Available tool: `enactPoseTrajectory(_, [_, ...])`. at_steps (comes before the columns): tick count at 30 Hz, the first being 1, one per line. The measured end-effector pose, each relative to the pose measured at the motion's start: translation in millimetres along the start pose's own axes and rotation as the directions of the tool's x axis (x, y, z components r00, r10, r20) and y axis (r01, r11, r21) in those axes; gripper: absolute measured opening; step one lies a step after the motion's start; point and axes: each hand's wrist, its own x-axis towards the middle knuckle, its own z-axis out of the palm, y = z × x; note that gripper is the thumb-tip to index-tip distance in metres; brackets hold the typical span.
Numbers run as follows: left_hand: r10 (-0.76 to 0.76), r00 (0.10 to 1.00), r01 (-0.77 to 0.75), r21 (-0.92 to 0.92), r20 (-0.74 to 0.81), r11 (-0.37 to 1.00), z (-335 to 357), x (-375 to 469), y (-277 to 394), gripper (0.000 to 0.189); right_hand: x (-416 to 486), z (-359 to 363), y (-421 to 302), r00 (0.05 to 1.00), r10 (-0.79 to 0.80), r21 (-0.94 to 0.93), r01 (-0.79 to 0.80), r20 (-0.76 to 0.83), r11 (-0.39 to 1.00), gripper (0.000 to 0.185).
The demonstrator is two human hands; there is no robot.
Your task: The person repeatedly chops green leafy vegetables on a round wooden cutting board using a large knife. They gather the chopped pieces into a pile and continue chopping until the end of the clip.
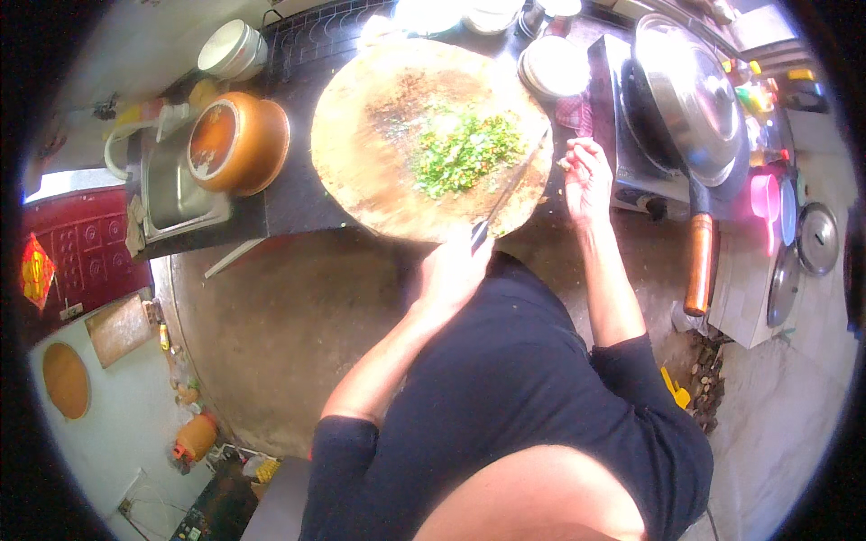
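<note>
My left hand (454,270) grips the dark handle of a kitchen knife (515,186). The blade lies slanted over the right part of a round wooden chopping board (358,182), its tip towards the board's right rim. Beside the blade is a spread heap of chopped green vegetable (467,152) with small reddish bits in it. Just off the board's right edge, my right hand (587,179) is raised with its fingers curled in. No object shows clearly in it.
An upturned orange-brown pot (237,143) stands left of the board by a steel sink (177,182). To the right, a lidded wok (693,101) sits on a gas stove (626,179), its wooden handle (699,264) jutting towards me. Stacked bowls (555,67) stand behind the board.
</note>
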Motion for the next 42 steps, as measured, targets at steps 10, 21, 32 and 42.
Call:
enactPoseTrajectory(10, [-0.050,0.969,0.085,0.140,-0.241,0.986,-47.2,12.4,-13.1,0.035,-15.9,10.5,24.2,0.996,0.058,-0.114,-0.051,0.061,0.992,0.018])
enactPoseTrajectory(21, [-0.044,0.974,0.086,0.179,-0.223,0.980,-47.3,16.2,-11.3,0.035,-1.6,48.3,58.9,0.972,-0.059,-0.757,0.215,0.228,0.617,0.033])
enactPoseTrajectory(32, [-0.037,0.982,0.068,0.164,-0.187,0.984,-53.5,28.4,-14.1,0.036,-9.9,5.3,44.5,0.994,-0.109,-0.794,0.077,0.015,0.603,0.034])
enactPoseTrajectory(42, [0.335,0.858,-0.090,0.528,-0.390,0.844,-90.3,120.8,-59.3,0.032,-3.2,32.1,41.9,0.963,-0.232,-0.828,0.241,0.139,0.506,0.029])
